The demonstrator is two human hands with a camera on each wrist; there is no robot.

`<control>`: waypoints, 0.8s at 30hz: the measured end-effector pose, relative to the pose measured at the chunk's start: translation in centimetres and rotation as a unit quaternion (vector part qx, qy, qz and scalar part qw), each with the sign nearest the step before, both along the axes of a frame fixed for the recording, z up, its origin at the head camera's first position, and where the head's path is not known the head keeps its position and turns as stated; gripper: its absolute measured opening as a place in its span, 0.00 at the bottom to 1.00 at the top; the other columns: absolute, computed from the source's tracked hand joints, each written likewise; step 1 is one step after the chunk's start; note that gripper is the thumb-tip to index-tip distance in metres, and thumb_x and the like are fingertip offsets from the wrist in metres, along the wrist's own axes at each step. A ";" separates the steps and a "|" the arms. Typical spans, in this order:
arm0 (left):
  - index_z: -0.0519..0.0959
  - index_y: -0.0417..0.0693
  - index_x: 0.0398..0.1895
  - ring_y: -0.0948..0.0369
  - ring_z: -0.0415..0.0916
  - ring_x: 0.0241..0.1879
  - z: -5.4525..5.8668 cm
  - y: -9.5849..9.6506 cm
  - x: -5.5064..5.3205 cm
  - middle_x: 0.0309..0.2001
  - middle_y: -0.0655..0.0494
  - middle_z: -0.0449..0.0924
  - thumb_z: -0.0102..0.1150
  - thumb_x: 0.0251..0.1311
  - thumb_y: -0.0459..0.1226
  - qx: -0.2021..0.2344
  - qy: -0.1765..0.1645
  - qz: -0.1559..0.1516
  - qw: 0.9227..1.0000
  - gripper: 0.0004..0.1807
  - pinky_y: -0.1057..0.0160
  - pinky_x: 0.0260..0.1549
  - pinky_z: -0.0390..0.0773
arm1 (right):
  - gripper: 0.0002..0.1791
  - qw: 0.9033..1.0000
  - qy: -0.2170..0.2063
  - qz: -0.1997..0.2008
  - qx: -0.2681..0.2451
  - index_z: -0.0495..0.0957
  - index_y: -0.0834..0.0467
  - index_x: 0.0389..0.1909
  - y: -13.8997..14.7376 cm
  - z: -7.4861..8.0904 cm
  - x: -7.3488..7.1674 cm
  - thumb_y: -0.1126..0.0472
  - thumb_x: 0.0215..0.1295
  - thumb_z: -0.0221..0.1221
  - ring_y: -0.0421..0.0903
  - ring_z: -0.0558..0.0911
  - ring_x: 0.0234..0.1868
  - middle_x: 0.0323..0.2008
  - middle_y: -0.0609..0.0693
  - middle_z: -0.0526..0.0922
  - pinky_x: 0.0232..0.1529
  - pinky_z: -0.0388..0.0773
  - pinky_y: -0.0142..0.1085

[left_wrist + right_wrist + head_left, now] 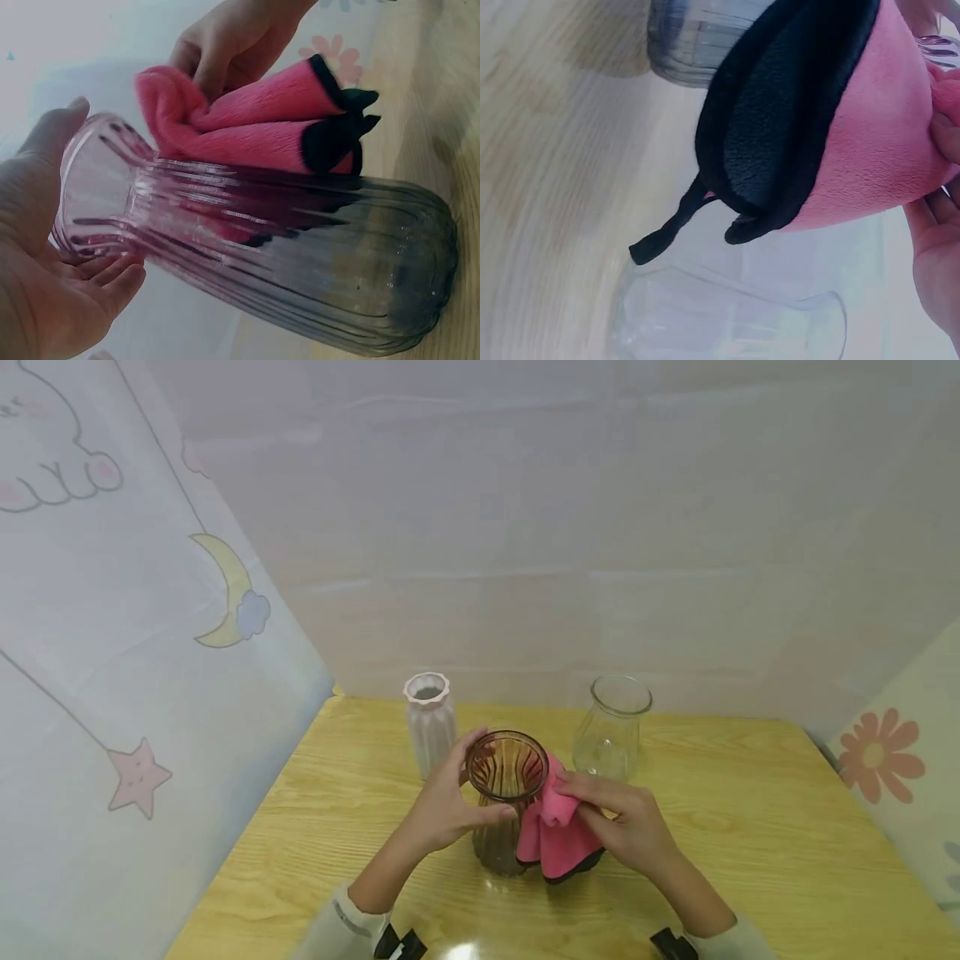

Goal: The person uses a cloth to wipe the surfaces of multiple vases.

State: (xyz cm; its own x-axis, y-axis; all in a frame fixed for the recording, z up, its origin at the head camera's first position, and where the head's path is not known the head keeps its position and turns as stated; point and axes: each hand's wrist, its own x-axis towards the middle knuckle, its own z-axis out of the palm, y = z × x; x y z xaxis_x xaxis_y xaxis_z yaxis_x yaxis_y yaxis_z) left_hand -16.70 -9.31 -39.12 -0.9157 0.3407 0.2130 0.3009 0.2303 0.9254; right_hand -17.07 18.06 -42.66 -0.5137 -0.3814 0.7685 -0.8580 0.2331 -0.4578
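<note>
A ribbed glass vase, reddish at the neck and greyish lower down, stands upright on the table. My left hand grips it near the rim, thumb in front and fingers behind. In the left wrist view the same vase shows its flared neck within that hand. My right hand pinches a pink cloth with a dark edge, which lies against the vase's right side. In the right wrist view the cloth hangs in folds, showing a dark underside and a small loop.
Behind the left hand stands a white fluted vase. A clear glass vase is at the back right, close behind the right hand. The wooden table meets a pale wall covering at the back.
</note>
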 end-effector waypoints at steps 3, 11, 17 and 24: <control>0.57 0.53 0.77 0.54 0.71 0.66 0.0 0.3 0.3 0.67 0.52 0.71 0.81 0.48 0.43 -0.002 -0.015 0.021 1.000 0.55 0.49 0.65 0.70 | 0.18 0.999 0.017 0.018 -0.021 0.88 0.60 0.47 -0.5 0.0 -0.4 0.78 0.57 0.66 0.43 0.84 0.57 0.49 0.59 0.88 0.58 0.77 0.29; 0.58 0.53 0.76 0.57 0.73 0.64 -0.2 0.5 0.2 0.65 0.52 0.74 0.79 0.50 0.45 -0.020 -0.001 0.019 1.000 0.52 0.49 0.64 0.71 | 0.25 1.000 -0.002 0.010 -0.009 0.89 0.58 0.44 -1.3 -0.6 -0.4 0.83 0.46 0.67 0.39 0.85 0.54 0.44 0.55 0.89 0.59 0.76 0.28; 0.58 0.52 0.77 0.58 0.72 0.64 -0.1 0.4 0.0 0.65 0.53 0.73 0.78 0.51 0.42 -0.028 0.008 0.012 0.999 0.52 0.50 0.64 0.72 | 0.25 0.999 -0.038 -0.008 0.026 0.89 0.56 0.45 -1.4 -1.0 0.0 0.82 0.47 0.69 0.46 0.87 0.50 0.43 0.53 0.90 0.54 0.78 0.26; 0.56 0.49 0.77 0.58 0.73 0.64 -0.1 0.3 -0.1 0.65 0.52 0.73 0.77 0.53 0.42 -0.013 0.000 -0.009 1.000 0.52 0.53 0.64 0.73 | 0.25 0.996 -0.057 -0.013 0.061 0.88 0.55 0.47 -1.2 -1.9 0.6 0.81 0.49 0.69 0.50 0.88 0.48 0.45 0.53 0.89 0.51 0.77 0.22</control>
